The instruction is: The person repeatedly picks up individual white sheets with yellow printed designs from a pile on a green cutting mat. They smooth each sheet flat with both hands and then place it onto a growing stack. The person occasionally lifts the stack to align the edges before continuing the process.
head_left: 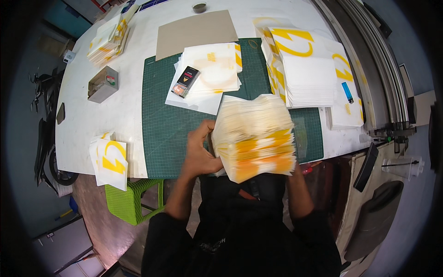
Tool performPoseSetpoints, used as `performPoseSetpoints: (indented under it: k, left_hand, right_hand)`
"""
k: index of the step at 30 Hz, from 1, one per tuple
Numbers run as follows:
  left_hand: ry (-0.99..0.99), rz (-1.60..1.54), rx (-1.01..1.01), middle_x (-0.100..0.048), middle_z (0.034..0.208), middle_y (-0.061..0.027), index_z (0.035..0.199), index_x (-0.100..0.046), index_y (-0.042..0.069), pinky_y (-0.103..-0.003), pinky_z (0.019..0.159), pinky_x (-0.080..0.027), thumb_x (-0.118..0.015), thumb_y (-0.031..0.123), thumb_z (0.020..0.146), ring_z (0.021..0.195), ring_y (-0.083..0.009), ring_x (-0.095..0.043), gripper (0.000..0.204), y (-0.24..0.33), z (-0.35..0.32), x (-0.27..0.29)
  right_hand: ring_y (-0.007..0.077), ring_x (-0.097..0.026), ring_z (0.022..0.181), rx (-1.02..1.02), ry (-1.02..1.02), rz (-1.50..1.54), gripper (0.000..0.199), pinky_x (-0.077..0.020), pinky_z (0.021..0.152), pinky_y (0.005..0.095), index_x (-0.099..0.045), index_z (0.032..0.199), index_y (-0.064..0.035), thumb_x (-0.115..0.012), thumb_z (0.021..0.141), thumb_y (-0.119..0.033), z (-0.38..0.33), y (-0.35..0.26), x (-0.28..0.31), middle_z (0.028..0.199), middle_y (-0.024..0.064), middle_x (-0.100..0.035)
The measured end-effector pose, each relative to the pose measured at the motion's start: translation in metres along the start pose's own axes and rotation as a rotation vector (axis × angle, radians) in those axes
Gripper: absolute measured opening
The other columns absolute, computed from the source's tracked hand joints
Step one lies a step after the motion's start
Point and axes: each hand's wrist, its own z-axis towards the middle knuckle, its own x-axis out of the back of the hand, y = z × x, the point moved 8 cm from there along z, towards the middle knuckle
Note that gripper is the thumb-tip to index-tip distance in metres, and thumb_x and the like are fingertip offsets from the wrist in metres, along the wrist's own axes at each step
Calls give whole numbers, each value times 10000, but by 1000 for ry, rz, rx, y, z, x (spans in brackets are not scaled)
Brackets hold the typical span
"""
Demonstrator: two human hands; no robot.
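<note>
A thick stack of thin white sheets with yellow and orange print is raised over the near table edge, its many edges fanned toward me. My left hand grips its left side, thumb low and fingers curling behind. At the lower right corner my right hand reaches behind the stack against it; its fingers are hidden. Just beyond lies a smaller pile of similar sheets on a green cutting mat. On that pile rests a small dark box.
At the right are tall printed stacks and a blue lighter. Grey board lies at the back. Leftward are another stack, an open grey box and sheets overhanging the edge, above a green stool.
</note>
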Motion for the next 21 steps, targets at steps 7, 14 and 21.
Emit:
performPoseSetpoints:
  k: [7, 14, 21]
  left_hand:
    - [-465, 430, -84, -705, 878, -200, 1039, -642, 19, -422, 747, -552, -870, 134, 604, 807, -403, -703, 505, 60, 37, -4]
    - [-849, 384, 127, -724, 903, -134, 1038, -662, 18, -366, 780, -530, -938, 266, 610, 836, -293, -712, 566, 19, 65, -32]
    - [-1143, 360, 544, -752, 951, -155, 1090, -661, -47, -311, 773, -547, -937, 338, 641, 864, -200, -724, 652, -27, 77, -55]
  right_hand:
    - [334, -295, 1532, 189, -84, 136, 1369, -178, 1256, 461, -140, 1636, -1, -956, 637, -460, 28, -118, 10, 1632, 265, -305]
    - [312, -326, 1503, -54, -262, -24, 1608, -196, 1246, 425, -20, 1631, 35, -1026, 490, -486, 31, -108, -36, 1608, 264, -323]
    - [202, -692, 1090, -264, 145, 34, 931, -548, 958, 333, -273, 1538, 69, -835, 799, -3, 30, -68, -20, 1275, 189, -659]
